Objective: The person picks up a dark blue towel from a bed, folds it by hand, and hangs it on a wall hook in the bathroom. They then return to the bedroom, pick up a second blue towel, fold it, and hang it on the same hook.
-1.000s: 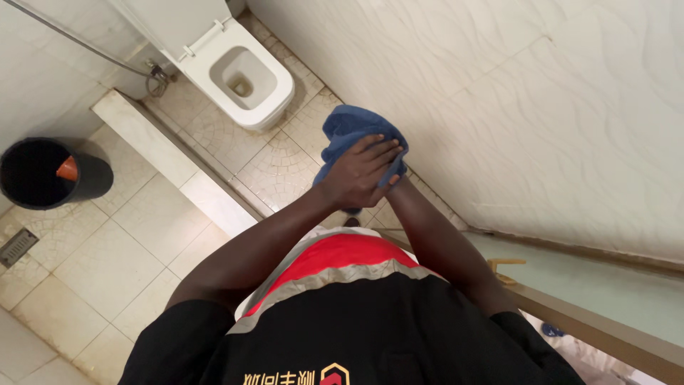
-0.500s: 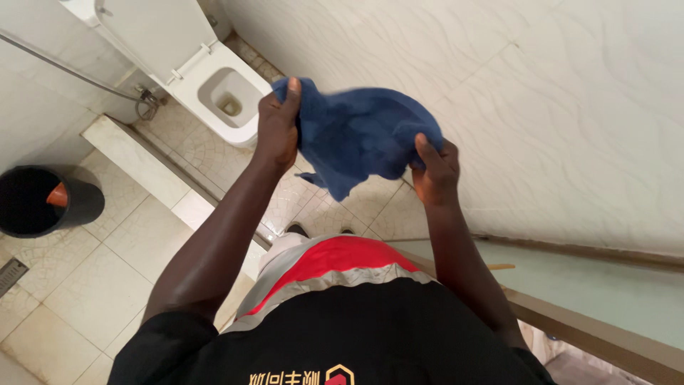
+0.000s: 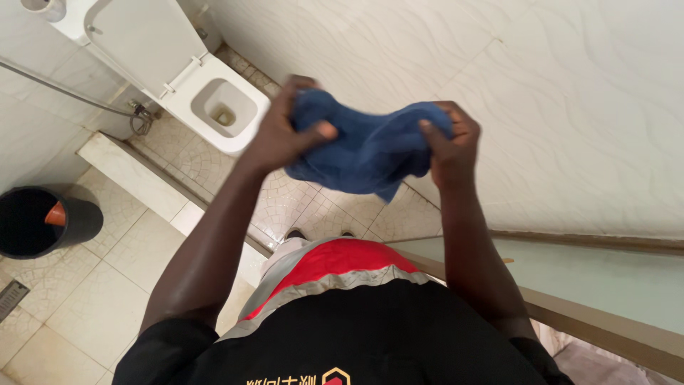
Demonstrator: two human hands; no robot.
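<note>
A dark blue cloth [image 3: 367, 153] is stretched between my two hands, held in the air in front of my chest. My left hand [image 3: 285, 132] grips its left end, thumb pressed over the fabric. My right hand [image 3: 450, 139] grips the right end, fingers curled around it. The cloth sags and bunches in the middle. Below it lies the patterned floor of a bathroom, and right behind it stands a white wavy-tiled wall [image 3: 541, 107].
A white toilet [image 3: 214, 107] with its lid up stands at the upper left, a hose [image 3: 85, 96] beside it. A low white curb [image 3: 135, 175] crosses the floor. A black bucket [image 3: 39, 221] sits at the left, a floor drain [image 3: 11, 299] below it. A glass panel edge [image 3: 591, 285] runs at the right.
One second ago both hands bunched the cloth together low down. They then raised it, spread it wide, and now hold it pulled taut and gathered between them.
</note>
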